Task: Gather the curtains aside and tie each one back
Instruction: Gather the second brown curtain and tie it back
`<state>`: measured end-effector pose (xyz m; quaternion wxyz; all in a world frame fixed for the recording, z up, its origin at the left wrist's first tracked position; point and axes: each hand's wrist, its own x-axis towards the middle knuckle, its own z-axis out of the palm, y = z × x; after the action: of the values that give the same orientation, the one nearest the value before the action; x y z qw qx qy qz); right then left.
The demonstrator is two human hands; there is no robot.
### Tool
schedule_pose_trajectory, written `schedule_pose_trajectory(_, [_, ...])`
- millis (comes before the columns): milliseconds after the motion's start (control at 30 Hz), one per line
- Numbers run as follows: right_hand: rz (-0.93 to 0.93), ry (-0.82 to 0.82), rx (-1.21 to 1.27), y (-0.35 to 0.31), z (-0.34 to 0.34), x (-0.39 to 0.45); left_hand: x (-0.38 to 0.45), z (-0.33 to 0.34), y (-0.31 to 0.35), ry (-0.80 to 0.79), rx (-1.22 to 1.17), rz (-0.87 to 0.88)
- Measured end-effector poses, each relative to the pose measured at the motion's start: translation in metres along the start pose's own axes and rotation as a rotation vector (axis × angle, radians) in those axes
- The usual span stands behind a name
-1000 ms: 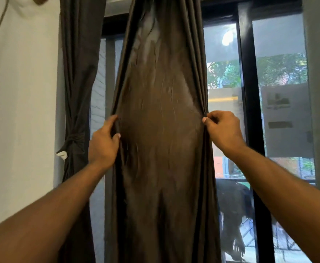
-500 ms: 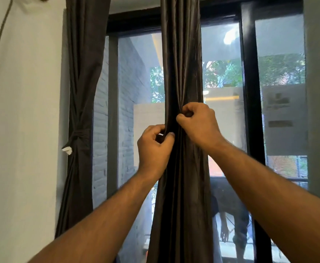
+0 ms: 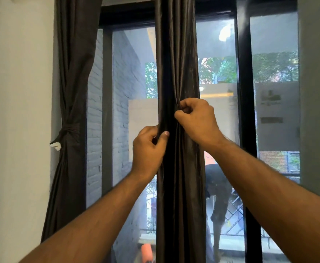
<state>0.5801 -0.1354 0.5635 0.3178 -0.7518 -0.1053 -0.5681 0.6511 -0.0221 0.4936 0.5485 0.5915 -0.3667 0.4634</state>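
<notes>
A dark brown curtain (image 3: 178,63) hangs in front of the window's middle, bunched into a narrow column of folds. My left hand (image 3: 147,149) grips its left edge at chest height, thumb over the fabric. My right hand (image 3: 197,118) pinches the folds on its right side, a little higher. A second dark curtain (image 3: 72,73) hangs at the left by the wall, cinched at its waist by a knotted tie (image 3: 68,130) with a small white tag below it.
A black window frame (image 3: 245,130) stands right of the gathered curtain, with glass panes either side. A white wall (image 3: 17,130) lies at the left and a pale wall strip (image 3: 316,111) at the right. Beyond the glass a person bends over.
The middle curtain was spread wide between my hands; both hands have drawn together and bunched it into a narrow column. Since half a second ago the hands have barely moved.
</notes>
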Motion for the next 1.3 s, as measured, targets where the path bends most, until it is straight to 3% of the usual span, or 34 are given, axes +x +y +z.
schedule_pose_trajectory(200, [0.052,-0.018,0.067,-0.002,0.008,0.001,-0.010,0.012,0.006,-0.241,-0.058,-0.089])
schedule_pose_trajectory(400, [0.108,-0.027,0.169,0.002,0.019,-0.005,-0.012,0.014,0.002,-0.281,0.009,-0.106])
schedule_pose_trajectory(533, [0.154,-0.013,0.133,0.009,0.026,-0.005,-0.013,0.014,0.004,-0.387,-0.181,-0.089])
schedule_pose_trajectory(633, [0.240,0.004,0.247,0.012,0.028,-0.005,-0.008,0.008,-0.002,-0.303,-0.469,-0.348])
schedule_pose_trajectory(733, [0.331,0.012,0.471,0.013,0.030,-0.006,0.006,0.005,-0.013,-0.259,-0.495,-0.581])
schedule_pose_trajectory(933, [0.497,-0.247,0.873,0.028,0.034,-0.016,0.010,0.005,-0.024,-0.410,-0.663,-0.666])
schedule_pose_trajectory(1067, [0.594,-0.468,1.047,0.056,0.034,-0.032,0.006,0.015,-0.034,-0.423,-0.785,-0.604])
schedule_pose_trajectory(1300, [0.622,-0.536,1.140,0.093,0.038,-0.030,0.002,0.039,-0.041,-0.408,-0.766,-0.637])
